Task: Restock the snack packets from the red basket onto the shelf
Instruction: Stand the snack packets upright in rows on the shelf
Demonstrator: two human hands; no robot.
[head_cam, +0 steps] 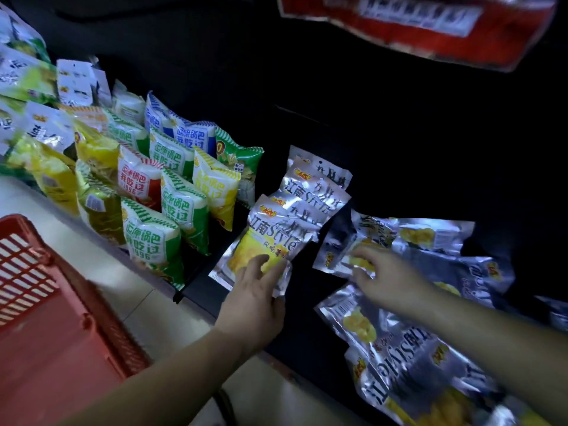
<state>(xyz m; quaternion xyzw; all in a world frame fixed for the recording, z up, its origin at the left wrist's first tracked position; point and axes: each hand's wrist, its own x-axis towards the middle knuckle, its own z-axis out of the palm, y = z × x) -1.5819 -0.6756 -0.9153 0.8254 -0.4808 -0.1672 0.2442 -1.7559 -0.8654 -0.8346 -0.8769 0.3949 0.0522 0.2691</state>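
The dark shelf (384,142) held striped packets (172,192) at 9 o'clock and silver snack packets (295,210) at center. The red basket (46,302) sat at 8 o'clock, its contents hidden. The left hand (255,302) had fingers clamped on the front silver packet; the right hand (390,278) lay spread over loose packets (415,348) at 4 o'clock.

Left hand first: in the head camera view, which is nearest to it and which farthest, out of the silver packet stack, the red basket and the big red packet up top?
1. Silver packet stack: under the left hand fingertips.
2. Red basket: lower left.
3. Big red packet: top right, farthest.
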